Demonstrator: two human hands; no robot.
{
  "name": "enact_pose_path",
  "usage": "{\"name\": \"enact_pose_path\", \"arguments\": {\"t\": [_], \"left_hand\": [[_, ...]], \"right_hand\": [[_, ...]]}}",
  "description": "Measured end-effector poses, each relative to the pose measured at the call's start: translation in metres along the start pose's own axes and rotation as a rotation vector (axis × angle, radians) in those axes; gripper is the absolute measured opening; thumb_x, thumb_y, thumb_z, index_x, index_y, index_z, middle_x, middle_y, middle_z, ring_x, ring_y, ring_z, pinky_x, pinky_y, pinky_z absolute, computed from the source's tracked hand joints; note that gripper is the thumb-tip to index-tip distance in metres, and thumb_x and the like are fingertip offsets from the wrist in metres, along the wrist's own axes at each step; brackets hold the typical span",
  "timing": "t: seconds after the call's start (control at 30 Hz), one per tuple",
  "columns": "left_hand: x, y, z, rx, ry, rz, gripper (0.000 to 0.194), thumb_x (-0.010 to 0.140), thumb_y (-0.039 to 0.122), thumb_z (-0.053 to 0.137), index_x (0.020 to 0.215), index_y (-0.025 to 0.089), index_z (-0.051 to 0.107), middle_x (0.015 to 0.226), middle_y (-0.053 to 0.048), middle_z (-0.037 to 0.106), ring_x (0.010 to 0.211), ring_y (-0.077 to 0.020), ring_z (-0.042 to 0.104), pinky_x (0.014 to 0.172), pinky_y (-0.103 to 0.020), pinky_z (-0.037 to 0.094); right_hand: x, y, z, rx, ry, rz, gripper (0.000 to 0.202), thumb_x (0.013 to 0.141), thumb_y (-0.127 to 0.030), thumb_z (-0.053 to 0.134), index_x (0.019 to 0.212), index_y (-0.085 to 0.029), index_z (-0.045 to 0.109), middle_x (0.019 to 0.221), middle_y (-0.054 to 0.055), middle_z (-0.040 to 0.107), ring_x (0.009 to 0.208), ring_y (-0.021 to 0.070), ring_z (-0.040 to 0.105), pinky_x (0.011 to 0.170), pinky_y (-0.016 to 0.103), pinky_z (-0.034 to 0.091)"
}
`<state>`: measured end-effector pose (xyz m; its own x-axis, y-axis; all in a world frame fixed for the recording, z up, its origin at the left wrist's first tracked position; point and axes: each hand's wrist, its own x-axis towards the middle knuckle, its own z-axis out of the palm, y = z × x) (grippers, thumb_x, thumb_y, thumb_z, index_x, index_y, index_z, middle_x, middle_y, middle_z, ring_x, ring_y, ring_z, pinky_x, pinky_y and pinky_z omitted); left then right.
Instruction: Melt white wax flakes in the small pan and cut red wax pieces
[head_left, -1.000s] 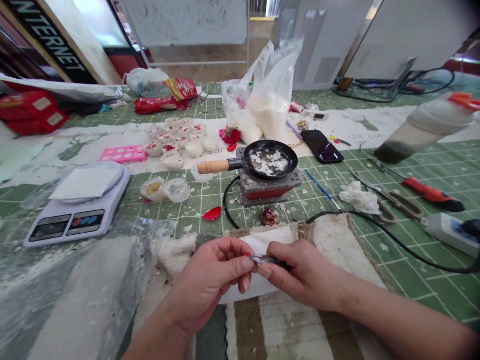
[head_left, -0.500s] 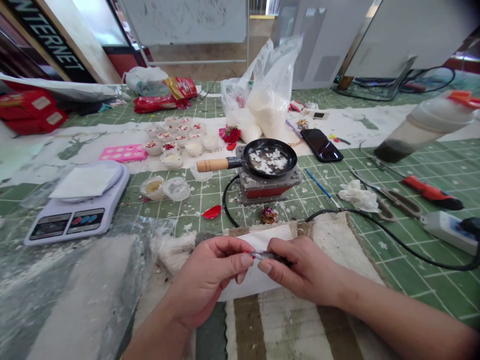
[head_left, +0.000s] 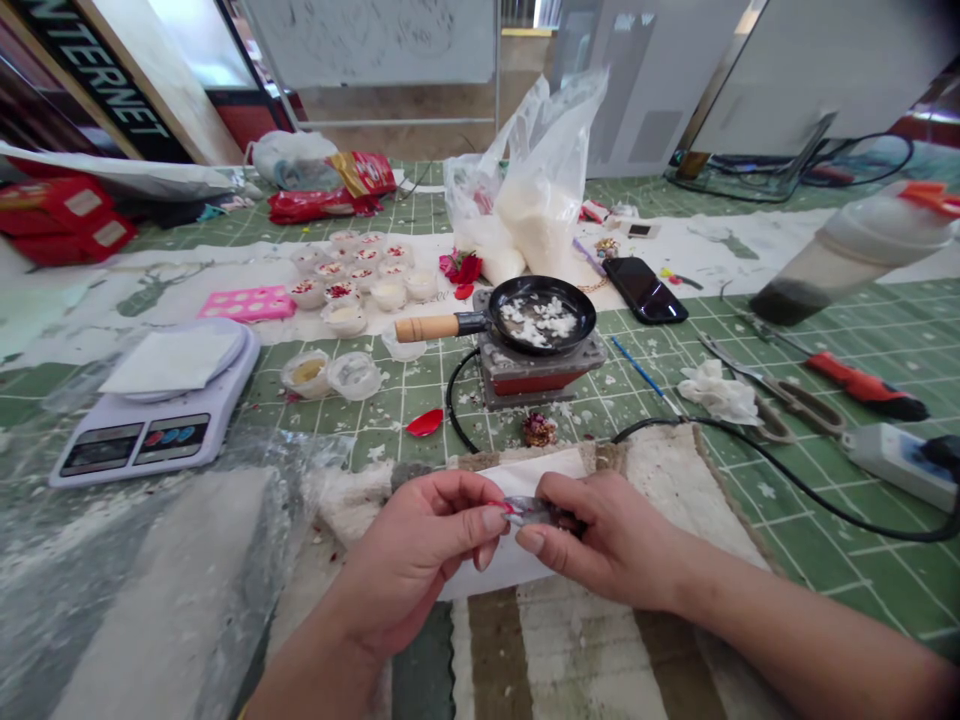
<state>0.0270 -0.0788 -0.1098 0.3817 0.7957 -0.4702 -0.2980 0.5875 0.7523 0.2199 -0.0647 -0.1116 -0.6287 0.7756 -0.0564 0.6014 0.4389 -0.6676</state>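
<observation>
My left hand (head_left: 427,545) pinches a small red petal piece (head_left: 507,507) between thumb and fingers. My right hand (head_left: 600,540) grips a small dark metal clipper (head_left: 536,512), whose tip meets the red piece; most of its body is hidden by my fingers. Both hands hover over a sheet of white paper (head_left: 499,578) lying on a striped cloth (head_left: 555,650). Just beyond the paper sits a small dried flower bud (head_left: 538,430). A loose red petal (head_left: 424,423) rests on the green tablecloth to its left.
A black pan (head_left: 541,315) holding white flakes stands on a small hot plate (head_left: 525,385), its cord (head_left: 795,490) running right. Filled cups (head_left: 345,315) and a scale (head_left: 161,400) are left; scissors (head_left: 795,395), a screwdriver (head_left: 862,385) and a phone (head_left: 643,290) are right.
The metal clipper has turned slightly in my right hand, so more of its flat surface shows. Both hands stay in nearly the same place.
</observation>
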Motion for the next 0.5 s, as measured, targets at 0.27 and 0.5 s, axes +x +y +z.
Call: {"name": "enact_pose_path", "arguments": {"t": [0.27,0.5], "left_hand": [[-0.0015,0.0002,0.0002,0.018,0.0,0.009,0.011,0.067,0.02,0.07,0.072,0.014,0.062,0.056,0.003,0.054,0.053,-0.0056,0.045,0.055,-0.019,0.031],[-0.0011,0.0005,0.0008,0.01,-0.013,0.004,0.011,0.068,0.021,0.069,0.074,0.014,0.063,0.057,0.002,0.055,0.054,-0.0059,0.046,0.054,-0.019,0.031]], "right_hand": [[0.0027,0.001,0.0006,-0.005,0.005,-0.004,0.033,0.086,-0.045,0.04,0.066,-0.018,0.04,0.052,-0.006,0.036,0.046,0.0054,0.031,0.045,0.02,0.019],[0.0022,-0.0007,0.0004,0.013,-0.012,-0.004,0.032,0.085,-0.045,0.042,0.067,-0.018,0.041,0.052,-0.006,0.038,0.045,0.0054,0.033,0.044,0.019,0.019]]}}
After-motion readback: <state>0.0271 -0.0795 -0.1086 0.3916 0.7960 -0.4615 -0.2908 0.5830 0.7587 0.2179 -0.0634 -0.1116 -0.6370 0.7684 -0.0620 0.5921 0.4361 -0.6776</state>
